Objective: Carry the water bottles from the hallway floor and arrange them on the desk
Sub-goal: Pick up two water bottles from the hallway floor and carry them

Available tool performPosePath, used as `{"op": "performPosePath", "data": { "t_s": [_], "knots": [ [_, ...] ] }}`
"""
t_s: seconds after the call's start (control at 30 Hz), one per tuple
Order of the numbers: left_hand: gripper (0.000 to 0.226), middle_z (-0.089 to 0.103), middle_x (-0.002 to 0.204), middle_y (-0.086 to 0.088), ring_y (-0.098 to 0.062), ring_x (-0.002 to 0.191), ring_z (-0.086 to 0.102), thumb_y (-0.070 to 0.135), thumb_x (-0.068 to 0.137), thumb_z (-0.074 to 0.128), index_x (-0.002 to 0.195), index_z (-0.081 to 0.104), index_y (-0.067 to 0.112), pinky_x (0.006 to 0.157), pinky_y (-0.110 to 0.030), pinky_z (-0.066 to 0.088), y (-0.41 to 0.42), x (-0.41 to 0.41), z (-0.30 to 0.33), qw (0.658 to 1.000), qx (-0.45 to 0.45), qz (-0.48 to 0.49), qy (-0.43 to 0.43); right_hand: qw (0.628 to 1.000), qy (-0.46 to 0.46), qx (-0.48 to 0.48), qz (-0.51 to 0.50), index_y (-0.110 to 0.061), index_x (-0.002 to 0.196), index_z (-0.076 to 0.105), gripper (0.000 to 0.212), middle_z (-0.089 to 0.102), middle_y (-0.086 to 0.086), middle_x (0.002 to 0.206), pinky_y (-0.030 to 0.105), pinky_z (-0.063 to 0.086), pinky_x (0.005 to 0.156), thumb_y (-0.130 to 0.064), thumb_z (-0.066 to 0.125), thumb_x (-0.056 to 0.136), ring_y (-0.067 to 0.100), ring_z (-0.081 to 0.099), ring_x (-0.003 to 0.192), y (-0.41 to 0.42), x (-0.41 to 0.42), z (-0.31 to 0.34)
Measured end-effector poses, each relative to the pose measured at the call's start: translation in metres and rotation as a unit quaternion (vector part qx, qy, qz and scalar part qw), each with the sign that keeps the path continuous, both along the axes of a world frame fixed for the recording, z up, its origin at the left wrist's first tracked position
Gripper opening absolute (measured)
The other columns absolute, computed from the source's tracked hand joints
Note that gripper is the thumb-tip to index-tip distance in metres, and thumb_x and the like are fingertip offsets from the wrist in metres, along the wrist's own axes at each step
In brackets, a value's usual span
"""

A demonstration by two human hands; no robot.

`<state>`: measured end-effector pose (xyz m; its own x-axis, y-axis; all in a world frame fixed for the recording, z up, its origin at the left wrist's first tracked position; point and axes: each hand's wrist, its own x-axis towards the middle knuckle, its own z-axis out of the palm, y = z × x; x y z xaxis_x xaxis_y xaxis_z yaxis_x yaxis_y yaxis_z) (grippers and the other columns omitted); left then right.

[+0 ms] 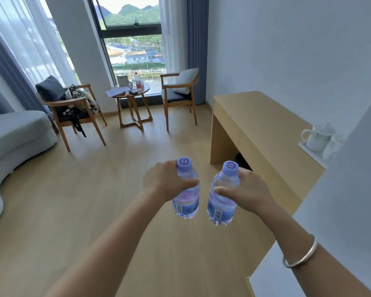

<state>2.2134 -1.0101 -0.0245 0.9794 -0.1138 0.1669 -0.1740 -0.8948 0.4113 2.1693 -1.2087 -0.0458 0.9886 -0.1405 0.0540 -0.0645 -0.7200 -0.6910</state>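
Observation:
Two clear water bottles with purple caps are held upright in the air over the wooden floor. My left hand [166, 181] grips the left bottle [185, 202] around its upper body. The right bottle [222, 202] is held the same way by my right hand [247, 189], which has a silver bangle on its wrist. The light wooden desk [259, 127] stands against the right wall, ahead and to the right of both bottles. Its near end is partly hidden by a wall corner.
A white kettle [315, 136] on a tray sits at the desk's near end. Ahead are two wooden armchairs [178, 97], a small round table [131, 97] with items by the window, and a grey sofa [15, 136] at the left.

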Motion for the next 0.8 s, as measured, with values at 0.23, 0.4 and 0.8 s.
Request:
{"op": "performPosePath", "data": {
  "t_s": [0.23, 0.4, 0.8],
  "knots": [
    [0.042, 0.046, 0.053, 0.009, -0.004, 0.049, 0.04, 0.062, 0.061, 0.063, 0.057, 0.046, 0.024, 0.045, -0.023, 0.025, -0.017, 0.102, -0.007, 0.999, 0.001, -0.045, 0.009, 0.998, 0.014, 0.002, -0.06, -0.023, 0.082, 0.063, 0.025, 0.067, -0.002, 0.076, 0.034, 0.05, 0.065, -0.041, 0.071, 0.066, 0.015, 0.062, 0.073, -0.012, 0.083, 0.006],
    [0.042, 0.043, 0.05, 0.008, -0.008, 0.049, 0.04, 0.058, 0.059, 0.066, 0.057, 0.047, 0.02, 0.045, -0.023, 0.025, -0.036, 0.171, -0.023, 0.997, -0.025, -0.068, 0.025, 0.997, 0.041, 0.025, -0.061, -0.025, 0.082, 0.064, 0.022, 0.068, -0.003, 0.08, 0.037, 0.052, 0.072, -0.039, 0.069, 0.067, 0.015, 0.064, 0.077, -0.028, 0.143, 0.002],
    [0.043, 0.046, 0.054, 0.007, -0.014, 0.054, 0.045, 0.06, 0.061, 0.062, 0.064, 0.055, 0.017, 0.053, -0.025, 0.038, -0.119, 0.379, -0.025, 0.987, 0.018, -0.151, 0.044, 0.985, 0.016, 0.043, -0.164, -0.045, 0.061, 0.058, 0.015, 0.061, -0.016, 0.057, 0.021, 0.035, 0.05, -0.044, 0.073, 0.062, 0.0, 0.058, 0.058, -0.102, 0.329, -0.014]
  ]
}}
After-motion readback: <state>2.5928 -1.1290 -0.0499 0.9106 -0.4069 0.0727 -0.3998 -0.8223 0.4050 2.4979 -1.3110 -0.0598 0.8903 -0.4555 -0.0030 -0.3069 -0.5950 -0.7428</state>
